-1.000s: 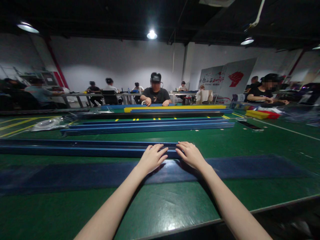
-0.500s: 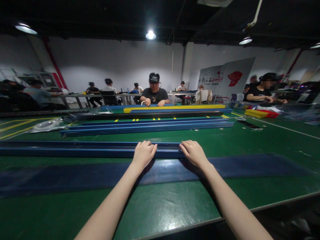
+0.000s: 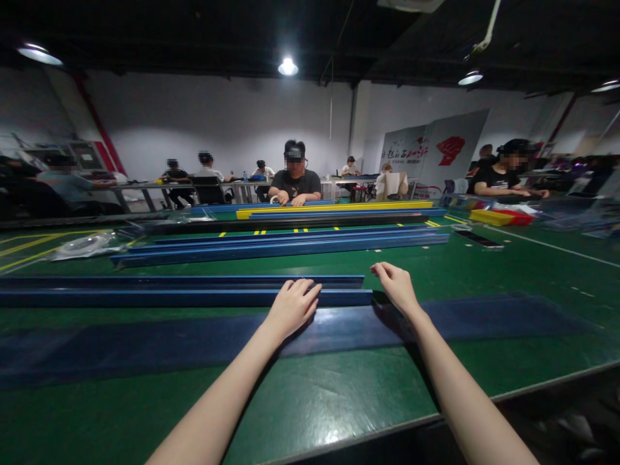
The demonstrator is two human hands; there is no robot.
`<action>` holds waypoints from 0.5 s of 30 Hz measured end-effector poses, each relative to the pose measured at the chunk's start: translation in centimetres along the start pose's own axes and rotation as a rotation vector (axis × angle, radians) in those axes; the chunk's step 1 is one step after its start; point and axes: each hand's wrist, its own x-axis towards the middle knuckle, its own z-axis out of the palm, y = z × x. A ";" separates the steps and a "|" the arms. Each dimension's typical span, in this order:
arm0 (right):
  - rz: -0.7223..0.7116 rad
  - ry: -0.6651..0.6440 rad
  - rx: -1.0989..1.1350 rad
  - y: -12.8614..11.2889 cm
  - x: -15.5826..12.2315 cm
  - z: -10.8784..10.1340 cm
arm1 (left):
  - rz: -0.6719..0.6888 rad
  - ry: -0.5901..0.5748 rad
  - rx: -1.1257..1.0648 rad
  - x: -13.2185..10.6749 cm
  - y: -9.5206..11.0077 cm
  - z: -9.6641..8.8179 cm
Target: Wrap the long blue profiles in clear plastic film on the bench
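On the green table, just in front of the person, a long blue rail lies flat and runs from the left edge of the view to a cut end a little right of centre. The left hand lies palm down on the rail close to that end, its fingers stretched out side by side across the top and closed around nothing. The right hand is just beyond the rail's end, apart from it, with the fingers loosely bent and the knuckles up; whether the fingertips touch the table cannot be told. Between the rail and the person a dark blue strip lies flat along the table, parallel to the rail and just beside it, and both forearms cross over it. Farther back, well apart from the hands, a pair of longer blue rails lies side by side, and behind them a yellow rail with more blue ones against it. A clear plastic bag sits to the far left. At the far side of the table a person in a dark shirt sits facing this way, both hands at the rails there
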 end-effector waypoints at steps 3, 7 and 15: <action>0.145 -0.052 0.037 0.7 0.3 -0.5 | -0.018 -0.019 -0.023 -0.1 0.1 0.1; 0.256 -0.113 0.086 0.9 0.2 -0.1 | -0.037 -0.027 -0.046 -0.1 0.3 0.1; 0.296 -0.224 0.211 2.0 0.3 1.7 | -0.082 -0.023 -0.068 0.3 1.1 0.2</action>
